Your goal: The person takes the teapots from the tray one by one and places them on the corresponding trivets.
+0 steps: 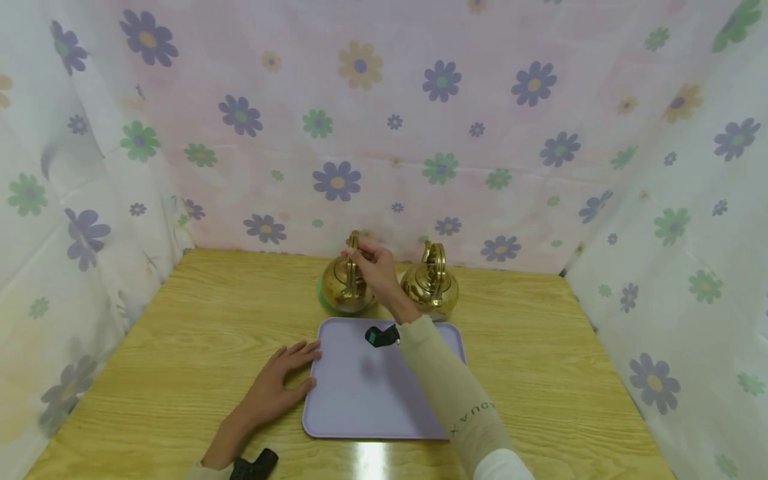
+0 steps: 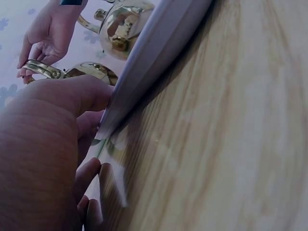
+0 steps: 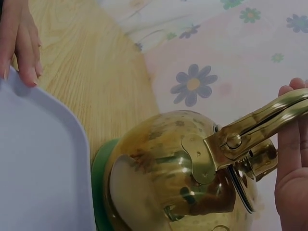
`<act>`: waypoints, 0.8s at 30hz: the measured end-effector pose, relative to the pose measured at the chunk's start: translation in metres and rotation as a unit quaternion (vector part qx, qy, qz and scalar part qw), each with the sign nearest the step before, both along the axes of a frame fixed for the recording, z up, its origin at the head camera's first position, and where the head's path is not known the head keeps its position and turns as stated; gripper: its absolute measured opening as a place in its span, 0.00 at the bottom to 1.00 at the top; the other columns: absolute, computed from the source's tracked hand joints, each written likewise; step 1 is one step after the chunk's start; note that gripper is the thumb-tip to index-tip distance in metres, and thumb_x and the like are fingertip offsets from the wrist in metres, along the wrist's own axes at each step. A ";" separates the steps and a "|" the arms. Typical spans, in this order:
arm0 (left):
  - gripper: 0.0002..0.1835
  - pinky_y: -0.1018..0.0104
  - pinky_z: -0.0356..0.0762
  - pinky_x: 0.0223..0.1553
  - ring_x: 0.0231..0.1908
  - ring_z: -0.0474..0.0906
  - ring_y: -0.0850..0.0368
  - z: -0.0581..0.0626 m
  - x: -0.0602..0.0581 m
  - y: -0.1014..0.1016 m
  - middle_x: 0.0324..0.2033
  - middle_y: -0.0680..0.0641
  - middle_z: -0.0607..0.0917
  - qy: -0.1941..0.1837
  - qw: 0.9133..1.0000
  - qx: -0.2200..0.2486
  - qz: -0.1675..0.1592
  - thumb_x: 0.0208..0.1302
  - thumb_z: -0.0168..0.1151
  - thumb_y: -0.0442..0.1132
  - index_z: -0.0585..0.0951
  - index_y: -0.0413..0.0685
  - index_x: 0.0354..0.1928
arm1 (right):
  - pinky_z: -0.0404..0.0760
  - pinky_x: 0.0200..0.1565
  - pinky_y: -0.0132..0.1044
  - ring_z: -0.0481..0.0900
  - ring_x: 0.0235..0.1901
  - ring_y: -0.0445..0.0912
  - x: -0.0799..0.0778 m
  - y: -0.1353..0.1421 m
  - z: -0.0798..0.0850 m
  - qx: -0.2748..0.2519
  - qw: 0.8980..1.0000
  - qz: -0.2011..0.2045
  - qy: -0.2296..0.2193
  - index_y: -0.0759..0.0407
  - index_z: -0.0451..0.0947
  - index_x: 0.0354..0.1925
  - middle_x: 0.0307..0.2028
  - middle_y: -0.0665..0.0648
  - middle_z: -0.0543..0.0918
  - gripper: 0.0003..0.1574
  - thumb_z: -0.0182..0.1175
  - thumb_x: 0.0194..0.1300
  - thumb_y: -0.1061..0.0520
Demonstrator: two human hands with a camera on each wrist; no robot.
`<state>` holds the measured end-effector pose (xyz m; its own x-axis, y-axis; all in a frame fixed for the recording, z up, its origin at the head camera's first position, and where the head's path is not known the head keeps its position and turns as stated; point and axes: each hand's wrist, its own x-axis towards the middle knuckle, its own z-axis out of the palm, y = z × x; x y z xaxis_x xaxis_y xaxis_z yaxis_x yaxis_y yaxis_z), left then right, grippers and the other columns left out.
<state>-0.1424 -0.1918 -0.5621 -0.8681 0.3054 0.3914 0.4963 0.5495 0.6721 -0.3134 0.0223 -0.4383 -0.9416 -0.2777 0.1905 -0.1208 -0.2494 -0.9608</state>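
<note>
Two brass-coloured kettles stand side by side at the back of the table. My right hand [image 1: 378, 272] has its fingers around the raised handle [image 3: 262, 120] of the left kettle [image 1: 337, 287]. That kettle is upright on a round green mat [image 3: 102, 180]. The right kettle [image 1: 431, 288] is just beside my right wrist, its handle also up. In front of both lies a pale purple tray [image 1: 360, 393]. My left hand [image 1: 273, 385] rests at the tray's left edge, thumb and fingertips touching the rim, fingers fairly straight; the left wrist view shows this hand [image 2: 43, 144] close up.
The wooden table [image 1: 198, 333] extends to both sides of the tray. A flower-patterned curtain [image 1: 396, 100] hangs close behind the kettles and along both sides. My right forearm in its beige sleeve [image 1: 456, 387] crosses over the tray.
</note>
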 end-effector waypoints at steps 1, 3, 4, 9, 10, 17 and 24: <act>0.24 0.70 0.40 0.76 0.69 0.69 0.34 0.000 0.000 0.000 0.67 0.46 0.78 0.000 1.000 0.000 0.000 0.64 0.71 0.39 0.82 0.49 0.62 | 0.88 0.36 0.34 0.86 0.32 0.44 0.000 0.000 0.000 0.001 1.000 0.000 0.000 0.75 0.76 0.59 0.52 0.82 0.79 0.19 0.54 0.76 0.65; 0.24 0.69 0.40 0.76 0.69 0.69 0.34 0.000 0.000 0.000 0.67 0.46 0.78 0.002 1.000 -0.001 0.001 0.64 0.71 0.39 0.82 0.49 0.62 | 0.88 0.36 0.34 0.86 0.32 0.45 -0.001 0.000 -0.001 0.000 1.000 0.002 -0.002 0.74 0.77 0.59 0.52 0.82 0.79 0.18 0.54 0.76 0.65; 0.24 0.68 0.41 0.77 0.69 0.69 0.34 0.000 0.000 0.000 0.67 0.46 0.79 0.002 1.000 -0.001 0.002 0.64 0.71 0.39 0.82 0.48 0.62 | 0.88 0.36 0.34 0.86 0.32 0.45 -0.001 0.001 -0.001 -0.002 1.000 0.003 -0.004 0.74 0.77 0.59 0.52 0.82 0.78 0.19 0.55 0.76 0.65; 0.24 0.59 0.45 0.77 0.69 0.69 0.34 0.000 0.001 0.001 0.67 0.46 0.78 -0.003 1.000 -0.002 0.002 0.63 0.71 0.39 0.82 0.48 0.62 | 0.87 0.37 0.33 0.86 0.33 0.43 -0.004 -0.001 -0.003 -0.009 1.000 0.007 -0.010 0.72 0.76 0.62 0.46 0.70 0.85 0.20 0.55 0.76 0.65; 0.24 0.55 0.46 0.77 0.69 0.69 0.34 0.001 0.001 0.001 0.67 0.46 0.78 -0.003 1.000 -0.002 0.002 0.64 0.71 0.39 0.82 0.47 0.62 | 0.87 0.37 0.33 0.86 0.33 0.43 -0.005 -0.001 -0.003 -0.012 1.000 0.009 -0.011 0.72 0.75 0.62 0.44 0.66 0.86 0.20 0.55 0.76 0.65; 0.23 0.42 0.50 0.72 0.69 0.69 0.34 0.001 0.001 0.000 0.67 0.45 0.79 0.002 1.000 -0.010 0.003 0.63 0.71 0.38 0.82 0.47 0.61 | 0.87 0.40 0.34 0.85 0.36 0.45 -0.005 -0.001 -0.006 -0.019 0.999 0.018 -0.018 0.71 0.73 0.65 0.41 0.53 0.86 0.22 0.54 0.77 0.63; 0.24 0.33 0.52 0.69 0.68 0.69 0.33 -0.001 -0.002 0.000 0.67 0.45 0.78 -0.001 1.000 -0.008 0.000 0.62 0.71 0.37 0.82 0.46 0.61 | 0.85 0.54 0.51 0.86 0.42 0.52 -0.005 0.001 -0.005 -0.009 0.999 0.021 -0.029 0.68 0.72 0.67 0.43 0.53 0.86 0.24 0.53 0.78 0.62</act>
